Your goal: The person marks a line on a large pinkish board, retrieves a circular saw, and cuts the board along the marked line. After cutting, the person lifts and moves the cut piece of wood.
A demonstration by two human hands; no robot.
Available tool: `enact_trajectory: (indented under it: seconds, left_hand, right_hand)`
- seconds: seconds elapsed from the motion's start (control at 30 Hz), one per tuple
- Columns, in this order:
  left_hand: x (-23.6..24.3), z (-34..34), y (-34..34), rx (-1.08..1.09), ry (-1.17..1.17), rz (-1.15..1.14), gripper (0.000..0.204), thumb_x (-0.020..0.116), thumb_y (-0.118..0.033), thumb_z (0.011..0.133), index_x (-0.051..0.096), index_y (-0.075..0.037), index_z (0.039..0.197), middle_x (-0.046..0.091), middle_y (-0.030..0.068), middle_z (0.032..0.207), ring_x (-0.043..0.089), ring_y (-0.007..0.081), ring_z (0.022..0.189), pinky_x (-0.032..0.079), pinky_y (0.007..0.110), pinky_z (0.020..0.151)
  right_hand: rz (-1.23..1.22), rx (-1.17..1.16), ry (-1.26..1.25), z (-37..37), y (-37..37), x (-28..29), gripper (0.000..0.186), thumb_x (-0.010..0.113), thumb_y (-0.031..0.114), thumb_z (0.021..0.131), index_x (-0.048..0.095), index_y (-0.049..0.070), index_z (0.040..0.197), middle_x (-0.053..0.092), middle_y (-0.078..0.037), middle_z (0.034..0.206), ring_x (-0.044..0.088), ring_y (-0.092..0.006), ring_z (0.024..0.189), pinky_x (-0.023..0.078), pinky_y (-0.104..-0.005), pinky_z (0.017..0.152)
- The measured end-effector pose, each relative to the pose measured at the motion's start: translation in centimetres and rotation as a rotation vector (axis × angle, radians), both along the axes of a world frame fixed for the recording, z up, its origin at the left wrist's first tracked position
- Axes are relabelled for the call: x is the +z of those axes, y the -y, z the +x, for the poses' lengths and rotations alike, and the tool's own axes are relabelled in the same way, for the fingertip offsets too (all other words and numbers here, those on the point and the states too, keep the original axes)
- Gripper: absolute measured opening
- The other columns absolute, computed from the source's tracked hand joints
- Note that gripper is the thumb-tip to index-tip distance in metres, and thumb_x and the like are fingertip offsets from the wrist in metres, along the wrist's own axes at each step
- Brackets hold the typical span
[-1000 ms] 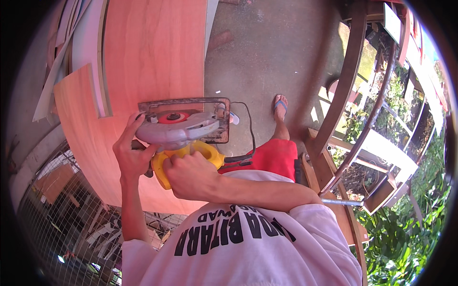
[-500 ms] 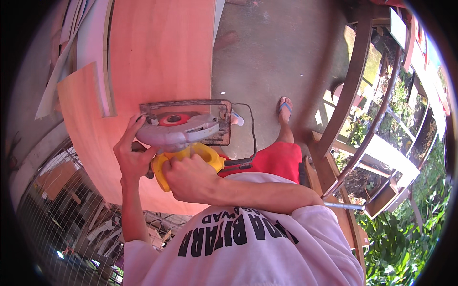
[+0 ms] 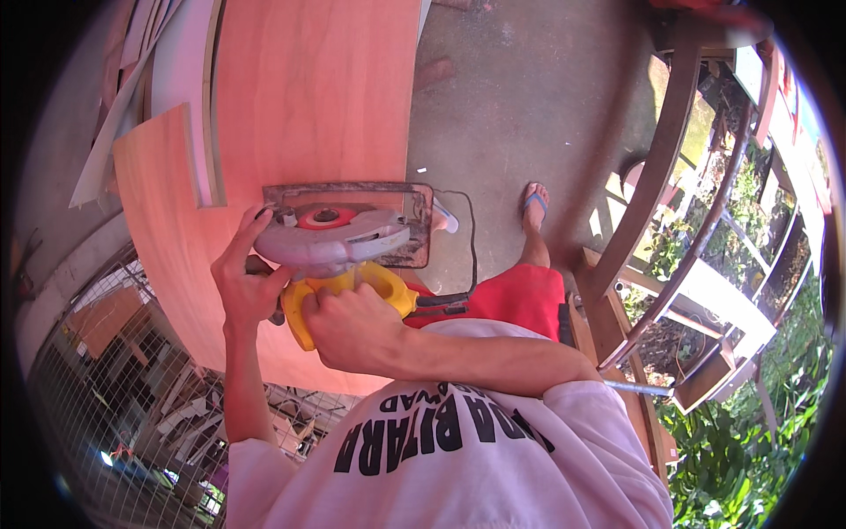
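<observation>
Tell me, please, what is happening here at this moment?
A person is holding a circular saw with both hands. The right hand grips its yellow handle; the left hand holds the other end. The saw is over a large wooden sheet; whether they touch is hard to tell. A black cord loops out from the handle.

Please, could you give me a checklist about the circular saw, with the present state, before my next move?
1. Right hand wrapped around the yellow handle: ok.
2. Left hand holding the left end of the circular saw: ok.
3. Base plate wholly over the plywood sheet: not ok, its right end extends past the edge.
4. Power cord clear throughout: cannot tell, part is hidden.
5. Closed footwear: not ok, flip-flop worn.
6. Trigger released: cannot tell, not visible.
</observation>
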State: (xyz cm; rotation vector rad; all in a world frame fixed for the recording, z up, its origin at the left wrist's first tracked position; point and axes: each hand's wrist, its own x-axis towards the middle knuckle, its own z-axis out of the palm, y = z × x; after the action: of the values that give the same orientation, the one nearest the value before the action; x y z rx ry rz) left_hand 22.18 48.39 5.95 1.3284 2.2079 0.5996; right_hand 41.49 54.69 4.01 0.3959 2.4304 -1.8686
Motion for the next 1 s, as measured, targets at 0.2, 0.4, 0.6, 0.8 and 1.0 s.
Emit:
enact_trajectory:
  seconds: [0.2, 0.4, 0.6, 0.8, 1.0]
  left_hand:
    - [0.2, -0.1, -0.2, 0.003, -0.019, -0.016, 0.071, 0.083, 0.004, 0.06, 0.065, 0.002, 0.128, 0.062, 0.0214, 0.137, 0.074, 0.0191, 0.077, 0.06, 0.027, 0.056]
    - [0.2, -0.7, 0.2, 0.017, -0.011, -0.018, 0.071, 0.083, 0.005, 0.06, 0.065, 0.002, 0.128, 0.062, 0.0205, 0.138, 0.074, 0.0177, 0.076, 0.059, 0.026, 0.056]
    - [0.5, -1.1, 0.2, 0.013, -0.003, -0.032, 0.072, 0.08, 0.009, 0.06, 0.064, 0.003, 0.13, 0.061, 0.0178, 0.14, 0.073, 0.0166, 0.085, 0.06, 0.025, 0.06]
    - [0.5, -1.5, 0.6, 0.023, -0.012, -0.02, 0.072, 0.082, 0.007, 0.059, 0.064, 0.002, 0.129, 0.062, 0.0186, 0.139, 0.073, 0.0161, 0.08, 0.059, 0.025, 0.058]
    - [0.7, -2.1, 0.8, 0.023, 0.009, -0.033, 0.071, 0.078, 0.011, 0.061, 0.063, 0.004, 0.13, 0.06, 0.0171, 0.142, 0.072, 0.0171, 0.096, 0.062, 0.026, 0.069]
  right_hand:
    - [0.008, 0.001, -0.001, -0.4, 0.1, -0.1, 0.026, 0.064, 0.009, 0.074, 0.058, -0.006, 0.094, 0.068, -0.02, 0.08, 0.071, -0.0358, 0.066, 0.054, -0.0477, 0.058]
    - [0.006, 0.005, -0.01, -1.0, 0.2, -0.2, 0.026, 0.064, 0.01, 0.074, 0.058, -0.006, 0.094, 0.068, -0.02, 0.08, 0.071, -0.0358, 0.067, 0.054, -0.0484, 0.058]
    - [-0.005, 0.003, -0.012, -1.5, 0.4, -0.3, 0.026, 0.064, 0.01, 0.074, 0.058, -0.006, 0.094, 0.068, -0.021, 0.081, 0.071, -0.0362, 0.067, 0.055, -0.0485, 0.059]
    - [-0.009, 0.011, -0.027, -1.9, 0.6, -0.3, 0.027, 0.064, 0.009, 0.074, 0.058, -0.006, 0.095, 0.068, -0.021, 0.081, 0.071, -0.0364, 0.067, 0.055, -0.0482, 0.058]
    - [-0.018, 0.015, -0.032, -2.5, 0.6, 0.0, 0.026, 0.063, 0.008, 0.073, 0.057, -0.007, 0.095, 0.068, -0.021, 0.079, 0.071, -0.0367, 0.067, 0.055, -0.0482, 0.057]
